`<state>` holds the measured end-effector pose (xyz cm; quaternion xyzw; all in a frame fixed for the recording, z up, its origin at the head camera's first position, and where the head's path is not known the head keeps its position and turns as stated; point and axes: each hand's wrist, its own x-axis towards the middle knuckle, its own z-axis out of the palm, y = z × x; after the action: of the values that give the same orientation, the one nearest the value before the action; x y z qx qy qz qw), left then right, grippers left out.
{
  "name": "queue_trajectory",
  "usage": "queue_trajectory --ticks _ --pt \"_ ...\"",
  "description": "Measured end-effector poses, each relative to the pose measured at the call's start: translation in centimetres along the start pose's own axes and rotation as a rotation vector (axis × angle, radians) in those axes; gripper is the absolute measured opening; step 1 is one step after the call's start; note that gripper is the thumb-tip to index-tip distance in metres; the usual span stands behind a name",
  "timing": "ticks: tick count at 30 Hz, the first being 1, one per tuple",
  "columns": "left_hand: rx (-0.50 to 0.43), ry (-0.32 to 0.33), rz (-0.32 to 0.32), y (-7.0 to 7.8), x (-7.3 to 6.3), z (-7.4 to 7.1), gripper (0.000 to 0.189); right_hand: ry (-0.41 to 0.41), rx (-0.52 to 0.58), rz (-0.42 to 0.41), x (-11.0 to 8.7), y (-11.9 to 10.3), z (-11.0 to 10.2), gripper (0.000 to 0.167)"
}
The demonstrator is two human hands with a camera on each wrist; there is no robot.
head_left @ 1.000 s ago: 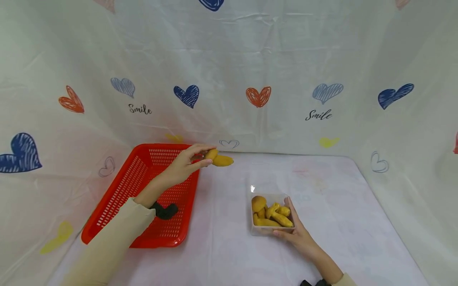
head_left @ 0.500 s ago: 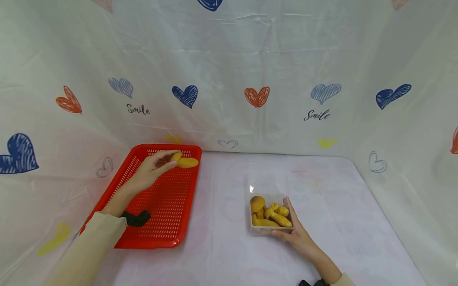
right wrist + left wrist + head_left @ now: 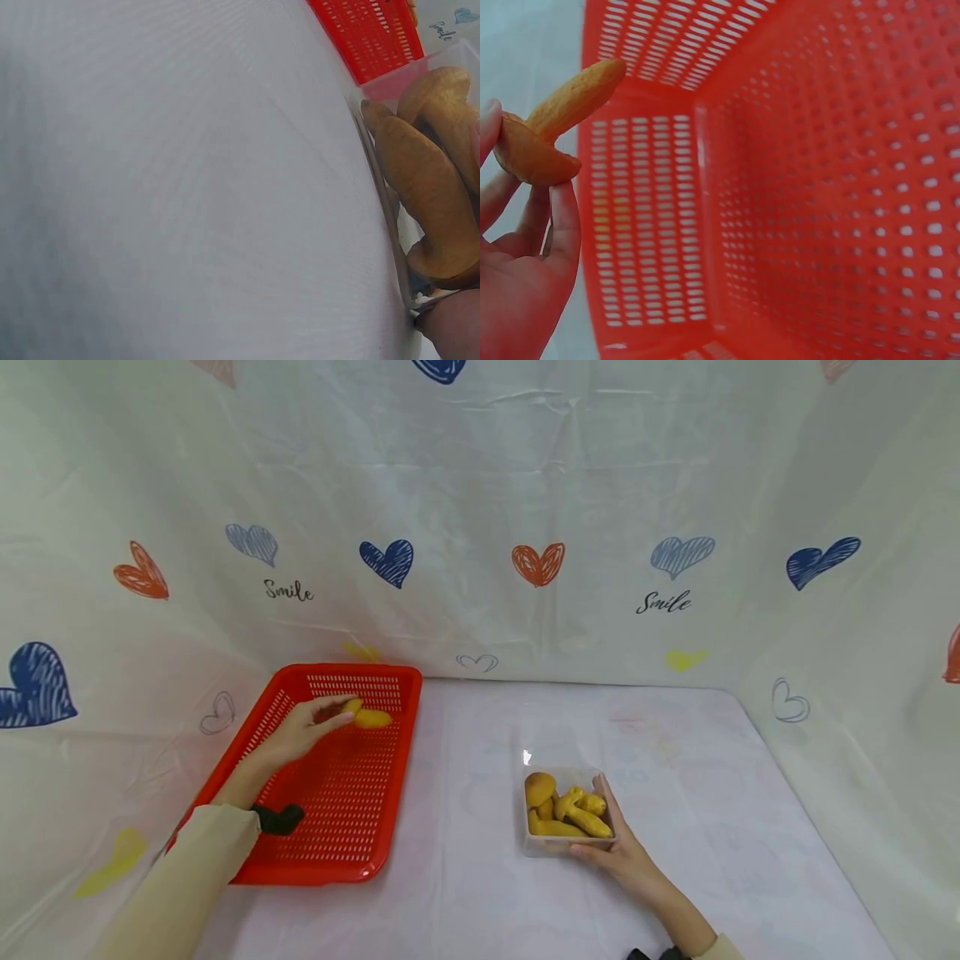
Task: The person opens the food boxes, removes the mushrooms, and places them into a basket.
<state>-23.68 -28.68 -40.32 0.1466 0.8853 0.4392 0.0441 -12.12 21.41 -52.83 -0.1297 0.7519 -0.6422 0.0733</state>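
Note:
My left hand (image 3: 300,731) pinches a yellow-brown mushroom (image 3: 372,719) by its cap, over the far part of a red perforated plastic basket (image 3: 348,806). In the left wrist view the mushroom's stem (image 3: 581,97) points away from the fingers, and the basket floor shows bare. On the table to the right, my right hand (image 3: 626,860) holds a clear plastic box (image 3: 542,847) by its right side and near edge. Several similar mushrooms (image 3: 587,820) lie in the box. The right wrist view catches only part of that hand, at its lower right edge.
A transparent flap, seemingly the box's lid (image 3: 558,743), stands or lies behind the box; it is hard to make out. The white table cloth (image 3: 480,893) lies between basket and box. A curtain (image 3: 465,610) printed with hearts hangs behind the table.
My left hand has carried the mushroom leftward from beyond the basket's right rim to over the basket, then slightly lower. The right hand and the box have stayed in place.

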Motion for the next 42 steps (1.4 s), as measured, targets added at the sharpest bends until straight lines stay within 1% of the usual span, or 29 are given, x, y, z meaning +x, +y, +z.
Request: queue_trajectory --ticks 7,15,20,24,27,32,37,42 --pt "0.008 -0.043 -0.043 -2.2 0.7 0.4 0.051 -0.005 0.015 0.001 0.0 0.0 0.0 0.111" --pt "0.04 -0.049 -0.057 -3.9 1.5 0.7 0.046 -0.005 0.032 0.007 0.0 0.2 0.1 0.112" --pt "0.043 -0.053 -0.053 -4.4 1.8 0.7 0.045 -0.001 0.026 0.009 0.0 0.2 0.1 0.112" --pt "0.039 -0.04 -0.056 -4.3 2.0 0.5 0.048 0.001 0.016 0.007 0.0 0.1 0.1 0.111" --pt "0.032 -0.028 -0.065 -4.1 2.2 0.3 0.051 0.004 0.003 0.011 0.0 0.0 0.0 0.111" --pt "0.047 -0.012 -0.066 -2.8 2.5 -0.4 0.056 0.014 -0.001 0.026 -0.1 -0.1 0.0 0.11" --pt "0.043 0.009 -0.026 -0.8 3.0 -0.7 0.055 0.01 0.0 0.026 -0.1 0.0 0.0 0.109" --pt "0.019 -0.006 -0.013 1.7 3.5 -0.3 0.054 0.003 -0.001 0.017 0.0 0.1 0.0 0.11"
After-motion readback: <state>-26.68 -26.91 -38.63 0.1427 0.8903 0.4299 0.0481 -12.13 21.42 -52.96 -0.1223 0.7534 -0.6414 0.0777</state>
